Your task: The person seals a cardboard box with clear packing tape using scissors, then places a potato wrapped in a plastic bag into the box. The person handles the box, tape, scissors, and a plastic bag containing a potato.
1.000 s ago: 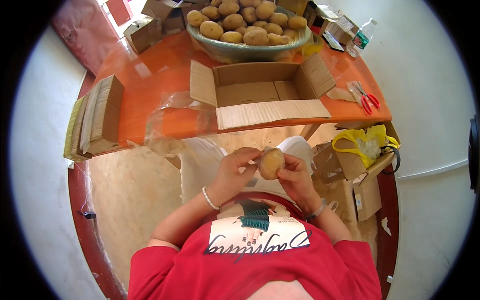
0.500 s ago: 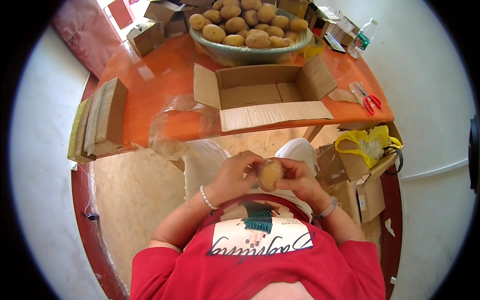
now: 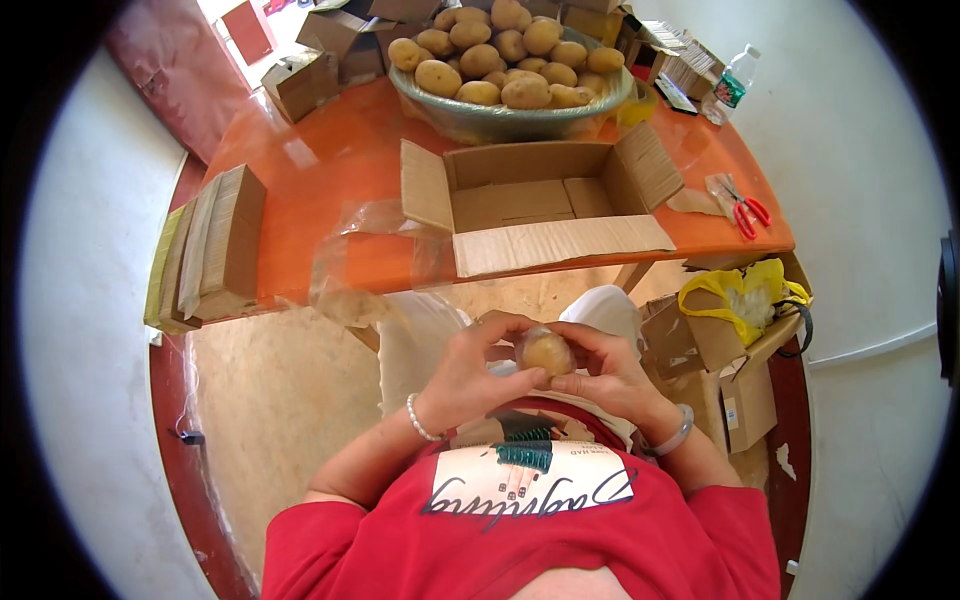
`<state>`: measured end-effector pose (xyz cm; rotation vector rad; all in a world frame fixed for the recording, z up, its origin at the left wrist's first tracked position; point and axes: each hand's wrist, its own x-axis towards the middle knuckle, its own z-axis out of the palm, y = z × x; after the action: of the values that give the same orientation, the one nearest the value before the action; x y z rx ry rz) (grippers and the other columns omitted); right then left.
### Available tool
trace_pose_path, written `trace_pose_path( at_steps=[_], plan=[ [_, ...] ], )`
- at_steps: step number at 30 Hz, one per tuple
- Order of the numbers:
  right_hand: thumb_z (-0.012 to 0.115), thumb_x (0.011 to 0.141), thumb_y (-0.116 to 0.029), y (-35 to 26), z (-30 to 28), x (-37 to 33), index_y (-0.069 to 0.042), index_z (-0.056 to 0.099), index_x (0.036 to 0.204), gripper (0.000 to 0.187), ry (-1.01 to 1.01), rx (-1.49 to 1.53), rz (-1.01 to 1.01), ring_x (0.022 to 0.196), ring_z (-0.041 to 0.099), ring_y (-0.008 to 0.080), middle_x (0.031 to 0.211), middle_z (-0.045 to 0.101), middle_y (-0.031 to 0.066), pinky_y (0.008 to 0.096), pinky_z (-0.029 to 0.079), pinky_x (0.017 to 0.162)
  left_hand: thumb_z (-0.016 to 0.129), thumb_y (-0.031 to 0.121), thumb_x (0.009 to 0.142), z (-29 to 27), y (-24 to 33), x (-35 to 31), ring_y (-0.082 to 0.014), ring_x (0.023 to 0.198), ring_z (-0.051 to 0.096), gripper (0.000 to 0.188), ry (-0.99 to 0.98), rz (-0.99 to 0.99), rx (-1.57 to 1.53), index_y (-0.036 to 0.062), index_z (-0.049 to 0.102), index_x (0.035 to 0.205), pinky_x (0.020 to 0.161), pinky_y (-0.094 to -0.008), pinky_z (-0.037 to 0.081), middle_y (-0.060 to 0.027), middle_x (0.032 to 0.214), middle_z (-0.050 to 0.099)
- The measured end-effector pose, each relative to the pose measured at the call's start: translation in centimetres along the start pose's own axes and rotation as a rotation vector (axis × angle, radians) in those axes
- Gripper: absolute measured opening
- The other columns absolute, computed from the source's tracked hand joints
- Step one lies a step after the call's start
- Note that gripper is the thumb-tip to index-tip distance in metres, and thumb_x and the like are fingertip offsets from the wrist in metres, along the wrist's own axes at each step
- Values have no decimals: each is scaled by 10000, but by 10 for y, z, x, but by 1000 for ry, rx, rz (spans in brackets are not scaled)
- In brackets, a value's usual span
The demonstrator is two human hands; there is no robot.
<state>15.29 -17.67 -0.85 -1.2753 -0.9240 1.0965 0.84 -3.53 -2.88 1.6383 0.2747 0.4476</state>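
A potato (image 3: 547,353) in what looks like clear plastic film is held over my lap, between my two hands. My left hand (image 3: 487,362), a pearl bracelet at its wrist, closes on the potato from the left with the thumb along its near side. From the right, my right hand (image 3: 608,371) grips it with thumb and fingers. Beyond them, at the table's near edge, stands an open cardboard box (image 3: 520,200), its inside showing bare cardboard. Farther back, a large plastic-covered bowl (image 3: 510,122) is heaped with potatoes (image 3: 478,60).
Folded cardboard (image 3: 222,240) stands at the left of the orange table (image 3: 300,180), and clear plastic film (image 3: 355,260) hangs over its front edge. Red-handled scissors (image 3: 748,215) and a plastic bottle (image 3: 733,85) are at the right. Below sits a carton with a yellow bag (image 3: 735,295).
My left hand has come onto the potato, its thumb now pressing the near side. The potato has turned between my fingers, and the view has shifted slightly.
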Motion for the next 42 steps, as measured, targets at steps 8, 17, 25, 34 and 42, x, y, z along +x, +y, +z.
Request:
trace_pose_path(
  at_steps=[8, 17, 25, 34, 42],
  plan=[
    [764, 684, -85, -60, -6, 1, 38, 564, 1140, 513, -58, -539, -260, 971, 629, 237, 1048, 631, 176, 306, 487, 841, 772, 107, 688, -7, 43, 6, -238, 843, 663, 638, -47, 290, 176, 12, 474, 1244, 738, -315, 535, -166, 1012, 621],
    [723, 714, -35, -123, -19, 43, 68, 547, 1164, 494, -42, -341, -251, 957, 615, 164, 1038, 636, 113, 293, 500, 849, 794, 162, 635, -34, 57, 14, -310, 1099, 549, 546, 294, 660, 830, 17, 582, 1117, 868, -398, 485, -141, 1165, 580],
    [667, 776, -105, -112, -28, 155, 72, 640, 949, 249, 12, -208, 137, 808, 599, 148, 906, 641, 102, 291, 488, 723, 723, 101, 697, -36, 42, 35, -300, 1176, 504, 430, 309, 540, 1098, 28, 600, 1103, 1010, -448, 336, -122, 1226, 567],
    [619, 846, -105, -52, -13, 213, 25, 607, 985, 191, 88, -105, 451, 790, 602, 164, 904, 621, 92, 304, 495, 732, 662, 5, 686, -49, 27, 49, -262, 875, 636, 252, 364, 702, 1054, 20, 657, 938, 744, -371, 511, -89, 963, 666],
    [631, 827, -207, -63, -5, 214, 22, 619, 1006, 291, -12, -548, 481, 760, 536, 150, 875, 599, 72, 303, 439, 678, 684, -4, 689, -55, 25, 53, -260, 844, 642, 240, 369, 717, 983, 21, 660, 926, 710, -358, 525, -84, 931, 670]
  ],
)
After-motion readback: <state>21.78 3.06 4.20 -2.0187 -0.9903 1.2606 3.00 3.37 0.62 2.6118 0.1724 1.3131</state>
